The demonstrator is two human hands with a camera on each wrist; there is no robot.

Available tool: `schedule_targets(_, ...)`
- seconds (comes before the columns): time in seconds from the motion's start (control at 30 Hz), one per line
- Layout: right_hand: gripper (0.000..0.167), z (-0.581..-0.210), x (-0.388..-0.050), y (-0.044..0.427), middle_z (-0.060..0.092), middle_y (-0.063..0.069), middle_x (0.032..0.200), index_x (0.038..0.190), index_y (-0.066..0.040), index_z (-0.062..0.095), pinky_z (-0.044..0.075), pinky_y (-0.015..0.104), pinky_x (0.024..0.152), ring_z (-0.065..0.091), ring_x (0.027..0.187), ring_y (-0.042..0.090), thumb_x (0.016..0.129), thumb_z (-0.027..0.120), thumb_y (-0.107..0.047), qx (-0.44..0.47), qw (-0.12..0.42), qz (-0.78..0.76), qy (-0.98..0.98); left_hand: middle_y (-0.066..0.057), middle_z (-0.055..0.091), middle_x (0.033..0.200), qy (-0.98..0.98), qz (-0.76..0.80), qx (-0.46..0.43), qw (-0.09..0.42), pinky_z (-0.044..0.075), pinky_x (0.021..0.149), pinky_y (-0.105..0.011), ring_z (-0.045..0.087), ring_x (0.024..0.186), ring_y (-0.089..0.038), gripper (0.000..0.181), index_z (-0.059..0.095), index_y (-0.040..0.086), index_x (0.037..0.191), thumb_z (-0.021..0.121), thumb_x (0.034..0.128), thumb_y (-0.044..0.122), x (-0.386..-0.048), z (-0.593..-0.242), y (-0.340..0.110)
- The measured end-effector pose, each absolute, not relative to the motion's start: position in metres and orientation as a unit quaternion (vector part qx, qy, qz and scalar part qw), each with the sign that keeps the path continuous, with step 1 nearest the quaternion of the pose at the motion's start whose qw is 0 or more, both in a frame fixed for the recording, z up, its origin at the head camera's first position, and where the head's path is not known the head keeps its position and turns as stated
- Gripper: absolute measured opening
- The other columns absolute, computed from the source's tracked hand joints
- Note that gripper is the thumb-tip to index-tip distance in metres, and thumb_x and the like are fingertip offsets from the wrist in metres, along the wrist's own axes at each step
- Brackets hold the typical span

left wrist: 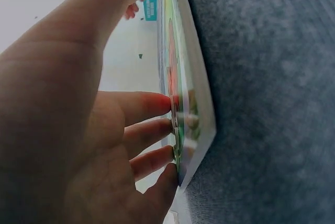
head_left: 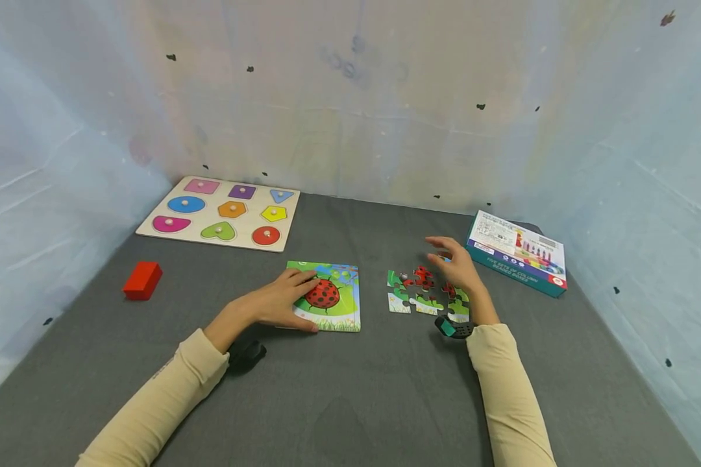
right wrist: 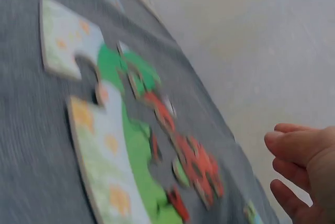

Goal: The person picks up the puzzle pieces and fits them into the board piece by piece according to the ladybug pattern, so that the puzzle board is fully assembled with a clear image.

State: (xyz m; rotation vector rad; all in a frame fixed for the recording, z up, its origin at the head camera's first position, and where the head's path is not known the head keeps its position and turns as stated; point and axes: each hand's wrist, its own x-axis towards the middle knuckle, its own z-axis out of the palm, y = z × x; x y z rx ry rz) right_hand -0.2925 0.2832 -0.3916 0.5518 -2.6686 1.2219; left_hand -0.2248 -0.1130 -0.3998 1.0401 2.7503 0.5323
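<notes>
A square ladybug puzzle board (head_left: 346, 305) lies flat on the grey table. My left hand (head_left: 280, 301) rests over its left side, and in the left wrist view the spread fingertips touch the picture surface. To the right of the board lie several loose puzzle pieces (head_left: 399, 303) with red, green and white parts. My right hand (head_left: 459, 267) hovers above the right-hand pieces, its fingers loosely bent and holding nothing; it hides some of them. Close up in the right wrist view, the pieces (right wrist: 107, 150) lie apart from the hand (right wrist: 309, 169).
A wooden shape board (head_left: 245, 235) with knobbed coloured shapes lies at the back left. A red block (head_left: 143, 281) sits at the far left. The beaded-boxes carton (head_left: 516, 253) stands at the back right. Pale sheeting (head_left: 339, 117) walls in the table.
</notes>
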Motion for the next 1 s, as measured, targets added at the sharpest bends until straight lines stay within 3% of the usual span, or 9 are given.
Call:
schedule_targets(0.4,0.041,-0.405,-0.291,0.318,0.043,0.024,0.134,0.132,0.001,0.049,0.033,0.056,0.099,0.039,0.123,0.041,0.091,0.055,0.000,0.128,0.072,0.336,-0.930,-0.013,0.027,0.150,0.915,0.182,0.350,0.078,0.031,0.101,-0.052,0.024,0.132,-0.031,0.093,0.036,0.008,0.144,0.066,0.0741,0.062,-0.226,-0.401,-0.115)
schedule_targets(0.67,0.047,-0.409,-0.293,0.330,0.037,0.028,0.139,0.137,0.003,0.041,0.027,0.059,0.100,0.035,0.125,0.045,0.090,0.046,0.007,0.122,0.029,0.306,-0.944,-0.012,0.027,0.150,0.915,0.186,0.350,0.082,0.031,0.101,-0.051,0.024,0.133,-0.030,0.092,0.037,0.008,0.143,0.065,0.0746,0.062,-0.225,-0.400,-0.115)
schedule_targets(1.0,0.037,-0.414,-0.293,0.331,0.042,0.029,0.132,0.128,0.006,0.050,0.026,0.058,0.101,0.036,0.123,0.045,0.092,0.052,0.000,0.133,0.063,0.295,-0.944,-0.010,0.026,0.151,0.916,0.193,0.338,0.096,0.030,0.103,-0.052,0.020,0.135,-0.030,0.094,0.035,0.011,0.145,0.063,0.0738,0.065,-0.226,-0.400,-0.115)
